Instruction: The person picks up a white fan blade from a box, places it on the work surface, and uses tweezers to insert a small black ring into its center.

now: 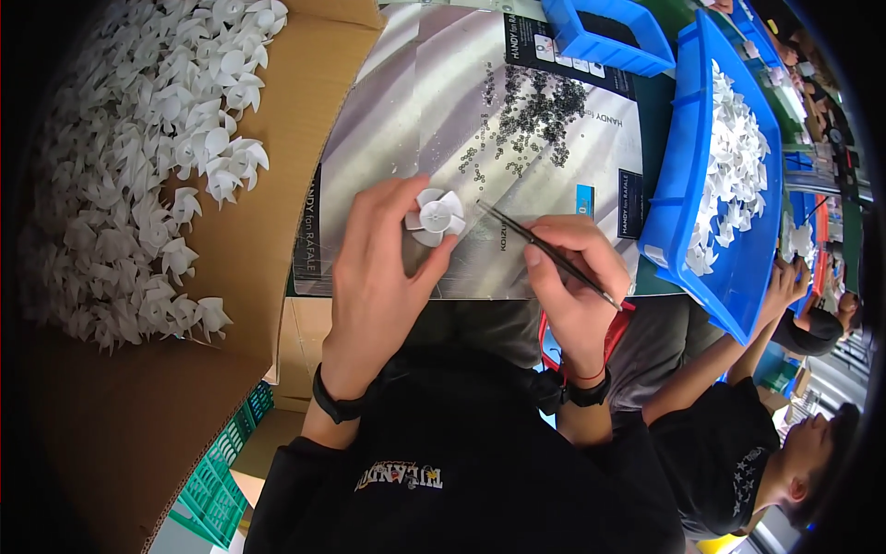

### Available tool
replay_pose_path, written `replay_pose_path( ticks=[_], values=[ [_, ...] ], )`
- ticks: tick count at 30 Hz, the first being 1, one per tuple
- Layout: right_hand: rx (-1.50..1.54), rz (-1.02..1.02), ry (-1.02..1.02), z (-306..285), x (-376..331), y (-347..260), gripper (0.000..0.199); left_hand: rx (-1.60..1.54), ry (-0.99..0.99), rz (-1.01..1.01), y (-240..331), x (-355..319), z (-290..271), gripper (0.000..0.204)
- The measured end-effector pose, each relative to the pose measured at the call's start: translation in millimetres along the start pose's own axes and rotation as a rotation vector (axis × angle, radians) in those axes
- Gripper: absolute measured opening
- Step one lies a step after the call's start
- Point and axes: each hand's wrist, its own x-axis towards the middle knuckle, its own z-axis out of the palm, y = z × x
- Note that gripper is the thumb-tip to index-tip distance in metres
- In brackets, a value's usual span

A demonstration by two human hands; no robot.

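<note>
Left hand (378, 277) grip pinches a white fan wheel (436, 216); right hand (577, 286) grip closes on tweezers (544, 254). Cardboard box (268, 231) borders left, blue bin (683, 175) right; grey tabletop sheet (434, 102) between, small rings (531, 115) at far side.

One cardboard box (277, 185) of countless white fans, two blue bins (678, 175), one pair of tweezers (544, 254), one held fan (436, 216).

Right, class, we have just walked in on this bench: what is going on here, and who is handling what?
A person sits at a silvery work sheet. The left hand holds a small white fan wheel in its fingers, while the right hand grips thin tweezers, tip pointing toward the wheel. Tiny dark rings lie scattered on the sheet. A cardboard box on the left and a blue bin on the right both hold many similar white wheels.
</note>
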Motion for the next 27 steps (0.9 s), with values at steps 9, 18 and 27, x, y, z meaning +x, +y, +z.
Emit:
replay_pose_path(
  ticks=[9,18,27],
  values=[
    [0.004,0.024,-0.173,4.6,-5.4,-7.0,0.021,-0.008,-0.023,0.081,-2.8,3.1,4.5,0.06],
    [-0.023,0.014,-0.208,5.0,-4.2,-7.0,0.022,0.011,-0.012,0.097,-3.7,2.5,4.3,0.059],
    [-0.072,-0.063,-0.203,8.4,6.6,-15.6,0.02,0.006,-0.021,0.075,-4.2,2.4,3.5,0.058]
  ],
)
